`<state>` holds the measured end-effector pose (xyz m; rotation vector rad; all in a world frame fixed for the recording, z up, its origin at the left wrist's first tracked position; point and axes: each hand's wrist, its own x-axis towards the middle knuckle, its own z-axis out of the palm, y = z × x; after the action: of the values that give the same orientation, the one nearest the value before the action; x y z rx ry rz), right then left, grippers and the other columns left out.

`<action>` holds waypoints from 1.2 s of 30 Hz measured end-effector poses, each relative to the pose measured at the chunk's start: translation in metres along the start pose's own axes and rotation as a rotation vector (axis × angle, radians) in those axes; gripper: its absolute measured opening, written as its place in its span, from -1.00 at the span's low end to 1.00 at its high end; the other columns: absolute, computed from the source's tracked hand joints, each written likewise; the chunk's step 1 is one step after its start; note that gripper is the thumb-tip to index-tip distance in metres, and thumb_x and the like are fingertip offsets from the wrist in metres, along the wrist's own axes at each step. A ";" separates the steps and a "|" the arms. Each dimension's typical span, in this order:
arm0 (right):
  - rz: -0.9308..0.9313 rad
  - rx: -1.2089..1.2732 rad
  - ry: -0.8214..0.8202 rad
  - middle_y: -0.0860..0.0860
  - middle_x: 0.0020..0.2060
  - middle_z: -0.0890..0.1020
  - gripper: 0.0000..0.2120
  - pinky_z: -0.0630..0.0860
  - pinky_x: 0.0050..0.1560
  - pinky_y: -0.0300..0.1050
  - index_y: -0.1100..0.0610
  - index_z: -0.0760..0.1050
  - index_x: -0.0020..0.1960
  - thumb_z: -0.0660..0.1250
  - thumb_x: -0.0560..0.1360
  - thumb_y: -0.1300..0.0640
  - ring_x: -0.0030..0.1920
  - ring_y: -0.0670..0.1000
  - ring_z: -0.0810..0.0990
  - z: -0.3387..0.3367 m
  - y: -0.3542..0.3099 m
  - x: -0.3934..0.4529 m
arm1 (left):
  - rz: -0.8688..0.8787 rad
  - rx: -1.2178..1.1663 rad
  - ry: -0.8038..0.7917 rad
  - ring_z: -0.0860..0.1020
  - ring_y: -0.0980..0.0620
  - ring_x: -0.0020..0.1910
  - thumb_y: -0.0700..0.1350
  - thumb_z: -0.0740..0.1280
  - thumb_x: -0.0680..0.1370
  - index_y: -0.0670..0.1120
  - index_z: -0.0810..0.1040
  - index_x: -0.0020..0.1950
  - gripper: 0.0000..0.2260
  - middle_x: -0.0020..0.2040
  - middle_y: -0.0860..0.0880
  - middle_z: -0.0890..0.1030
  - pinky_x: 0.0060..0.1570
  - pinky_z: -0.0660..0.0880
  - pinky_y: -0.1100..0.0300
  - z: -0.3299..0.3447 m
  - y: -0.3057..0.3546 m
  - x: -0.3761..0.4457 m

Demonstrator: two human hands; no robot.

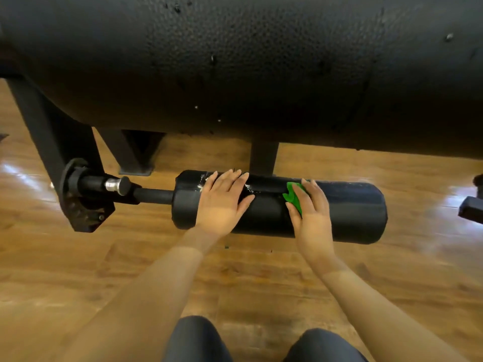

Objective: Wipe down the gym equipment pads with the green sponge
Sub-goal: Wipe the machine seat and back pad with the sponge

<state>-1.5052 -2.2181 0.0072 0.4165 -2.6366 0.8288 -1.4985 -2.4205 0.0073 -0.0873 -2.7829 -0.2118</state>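
Our left hand (222, 202) lies flat, fingers (235, 178) straight, on the black cylindrical roller pad (347, 212); our right hand (312, 212) presses the green sponge (292, 195) against it with extended fingers.

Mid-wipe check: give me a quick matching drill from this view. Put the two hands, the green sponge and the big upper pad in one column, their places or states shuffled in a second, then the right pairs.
Column one:
1. left hand
2. right hand
3. green sponge
4. big upper pad

Column two:
A. under the palm and fingers, on the roller pad
B. flat and bare on the roller's left part
C. overhead, dotted with droplets
D. pressing the sponge down

Pairs: 1-B, 2-D, 3-A, 4-C
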 end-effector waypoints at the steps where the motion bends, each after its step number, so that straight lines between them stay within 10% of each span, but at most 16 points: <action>1: -0.025 0.000 0.015 0.09 0.40 0.37 -0.59 0.15 0.46 0.03 0.12 0.41 0.38 0.31 0.54 0.19 0.48 0.08 0.20 0.002 -0.001 0.005 | 0.000 -0.009 -0.013 0.33 -0.02 0.44 0.18 0.05 0.60 -0.04 0.33 0.48 -0.49 0.40 -0.05 0.45 0.49 0.05 0.03 0.002 0.000 0.001; 10: -0.107 -0.237 -0.067 0.14 0.27 0.54 -0.60 0.23 0.42 0.09 0.17 0.50 0.30 0.23 0.52 0.03 0.36 0.17 0.42 0.023 -0.002 0.034 | 0.031 -0.034 0.116 0.52 -0.06 0.26 0.17 0.25 0.52 -0.10 0.33 0.46 -0.41 0.18 -0.10 0.60 0.43 0.15 0.03 0.015 -0.006 0.007; 17: -0.106 -0.285 -0.224 0.02 0.47 0.32 -0.54 -0.17 0.49 -0.09 0.06 0.27 0.48 0.10 0.62 -0.05 0.51 0.04 0.14 -0.009 0.026 0.037 | 0.028 -0.056 0.128 0.53 -0.10 0.25 0.16 0.27 0.50 -0.14 0.37 0.43 -0.41 0.17 -0.15 0.60 0.42 0.21 -0.01 0.015 -0.006 0.005; 26: 0.109 -0.152 -0.115 0.05 0.43 0.36 -0.60 0.01 0.53 0.07 0.11 0.37 0.42 0.16 0.61 0.02 0.50 0.04 0.15 -0.040 0.052 0.034 | 0.029 -0.049 0.128 0.52 -0.10 0.26 0.17 0.25 0.51 -0.13 0.37 0.43 -0.42 0.18 -0.14 0.60 0.42 0.18 0.03 0.016 -0.006 0.005; 36: -0.076 -0.223 -0.205 -0.01 0.47 0.31 -0.57 -0.21 0.48 -0.10 0.03 0.28 0.47 0.10 0.63 -0.04 0.51 -0.01 0.13 -0.006 0.012 0.043 | 0.029 -0.057 0.129 0.51 -0.10 0.27 0.17 0.23 0.53 -0.13 0.36 0.44 -0.43 0.21 -0.14 0.58 0.41 0.24 0.00 0.015 -0.006 0.004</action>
<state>-1.5471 -2.2129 0.0234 0.5635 -2.8404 0.4840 -1.5077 -2.4243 -0.0063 -0.1230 -2.6457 -0.2792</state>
